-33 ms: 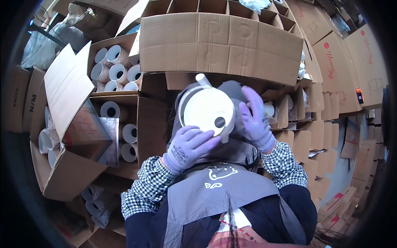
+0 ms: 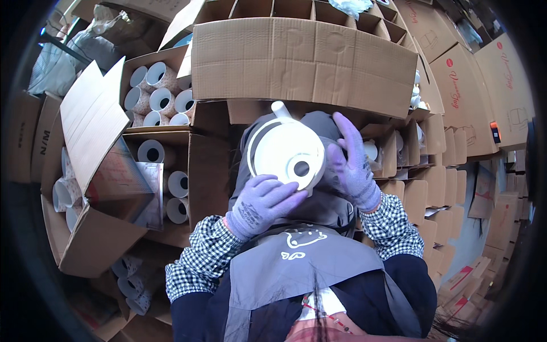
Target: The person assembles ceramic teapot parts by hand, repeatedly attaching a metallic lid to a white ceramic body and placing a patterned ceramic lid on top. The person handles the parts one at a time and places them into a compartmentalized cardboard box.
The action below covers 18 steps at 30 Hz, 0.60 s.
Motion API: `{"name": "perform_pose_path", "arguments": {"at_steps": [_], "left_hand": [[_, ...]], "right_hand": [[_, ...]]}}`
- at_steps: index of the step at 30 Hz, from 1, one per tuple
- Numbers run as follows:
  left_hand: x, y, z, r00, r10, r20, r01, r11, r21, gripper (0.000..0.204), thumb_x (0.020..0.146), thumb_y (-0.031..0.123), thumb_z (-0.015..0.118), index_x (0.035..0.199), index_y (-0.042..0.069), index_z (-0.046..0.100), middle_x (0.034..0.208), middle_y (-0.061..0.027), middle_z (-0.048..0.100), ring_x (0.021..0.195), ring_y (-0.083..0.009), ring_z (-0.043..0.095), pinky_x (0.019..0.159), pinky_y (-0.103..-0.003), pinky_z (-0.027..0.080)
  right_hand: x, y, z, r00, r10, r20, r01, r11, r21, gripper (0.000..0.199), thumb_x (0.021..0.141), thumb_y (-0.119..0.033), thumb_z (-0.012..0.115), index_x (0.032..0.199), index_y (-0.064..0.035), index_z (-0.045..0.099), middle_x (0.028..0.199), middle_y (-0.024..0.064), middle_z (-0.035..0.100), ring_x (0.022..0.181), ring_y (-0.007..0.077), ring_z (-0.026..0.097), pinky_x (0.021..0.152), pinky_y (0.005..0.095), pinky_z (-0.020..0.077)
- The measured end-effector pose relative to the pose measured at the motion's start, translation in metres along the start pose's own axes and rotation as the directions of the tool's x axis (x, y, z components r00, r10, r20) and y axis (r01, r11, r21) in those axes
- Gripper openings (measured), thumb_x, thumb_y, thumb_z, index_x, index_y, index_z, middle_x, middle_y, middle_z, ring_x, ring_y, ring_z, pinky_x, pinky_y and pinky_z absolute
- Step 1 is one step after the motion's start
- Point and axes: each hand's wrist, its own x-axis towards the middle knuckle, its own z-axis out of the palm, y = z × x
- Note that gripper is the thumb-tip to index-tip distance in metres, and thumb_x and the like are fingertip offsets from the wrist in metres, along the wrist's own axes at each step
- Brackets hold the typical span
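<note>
A white round vessel-like part [image 2: 288, 149] rests over my lap; I cannot make out its exact kind. A short white stub sticks out at its far side, and its pale disc has a round dark hole off centre toward me. My left hand [image 2: 261, 208], in a lilac knit glove, grips the near left rim with its fingers laid over the edge. At the right side of the part, my right hand [image 2: 354, 171], gloved alike, is raised with thumb and fingers apart. Something translucent blurs between that hand and the rim.
Ahead lies a big cardboard box [image 2: 302, 65] with dividers. On the left, open cartons hold several patterned cylinders [image 2: 162, 100] with white insides; one has a raised flap [image 2: 94, 122]. Divided cartons with white parts [image 2: 370, 151] sit on the right, near tall closed boxes [image 2: 461, 97].
The white part has turned or tilted slightly, so its dark hole shows a little differently under a brighter face. My right hand has shifted very slightly; the left keeps its hold.
</note>
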Motion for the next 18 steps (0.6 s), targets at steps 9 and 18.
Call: {"name": "perform_pose_path", "arguments": {"at_steps": [9,18], "left_hand": [[-0.014,0.007,0.011,0.761,-0.468,-0.449,0.352,0.879,-0.321,0.064,0.084,0.015,0.07,0.143,0.003,0.048,0.148,-0.0247,0.043,0.136,-0.0452,0.042,0.116,-0.05,0.032],[-0.009,0.003,0.029,0.518,-0.821,0.243,0.307,-0.086,-0.948,0.084,0.095,0.009,0.066,0.162,0.005,0.015,0.164,-0.0153,0.025,0.151,-0.0272,0.028,0.124,-0.04,0.022]], "right_hand": [[-0.003,-0.008,0.026,0.979,0.052,0.198,-0.091,0.977,0.191,0.06,0.101,-0.021,0.059,0.152,0.0019,0.038,0.15,0.0208,0.047,0.14,0.0307,0.046,0.116,0.0374,0.0345],[-0.022,0.007,0.042,0.983,0.059,0.172,-0.147,0.816,0.559,0.063,0.11,-0.035,0.041,0.16,-0.0021,0.022,0.163,0.0162,0.03,0.15,0.0271,0.03,0.123,0.0372,0.0227]]}}
